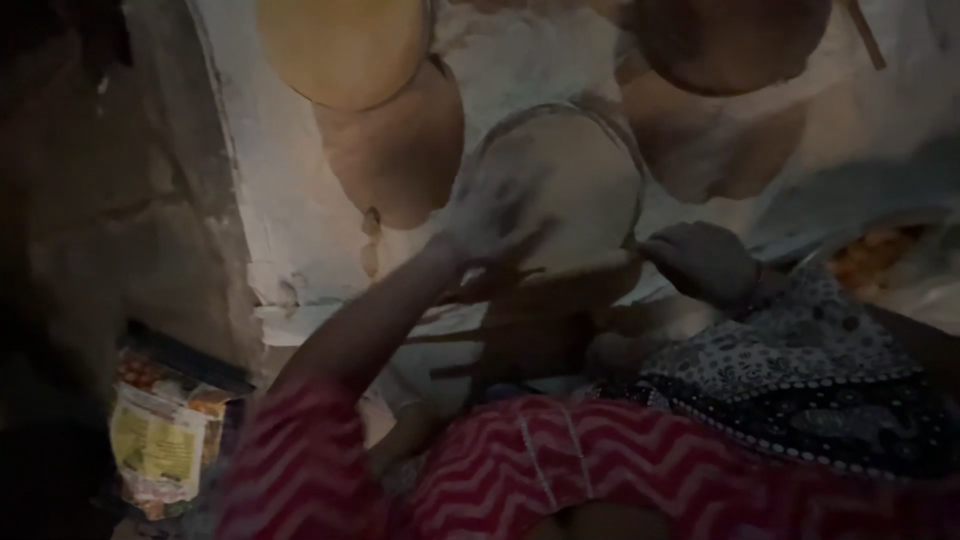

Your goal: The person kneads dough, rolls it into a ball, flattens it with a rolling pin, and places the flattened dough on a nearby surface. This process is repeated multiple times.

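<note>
Scene: dim, blurry view looking down at a person seated low, working w/ flat round dough discs on a pale floured surface (300, 230).
Lap: red-and-white zigzag cloth (560, 470) across the bottom; dark patterned cloth (800, 380) to the right of it.
Other discs: a yellowish round (340, 45) top left, a browner one (400, 150) just below it, partly overlapped; two more rounds top right (730, 45), (720, 150).
Centre disc: pale floured dough round (570, 185), mid-frame, tilted up off the surface, betw. both hands.
Left hand: left hand (490, 215) flour-coated, laid flat on the disc's lower left face, arm reaching up from the red sleeve; fingers look spread, but blur makes that uncertain.
Right hand: right hand (700, 262) flour-coated, at the disc's lower right edge, touching it; knuckles rounded, fingers curled under; can't tell if they pinch the edge.
Left floor: yellow printed packet (160, 445) lying by a dark wall, well apart from the hands.
Right edge: orange bits in a vessel (875, 250), too blurred to identify.
</note>
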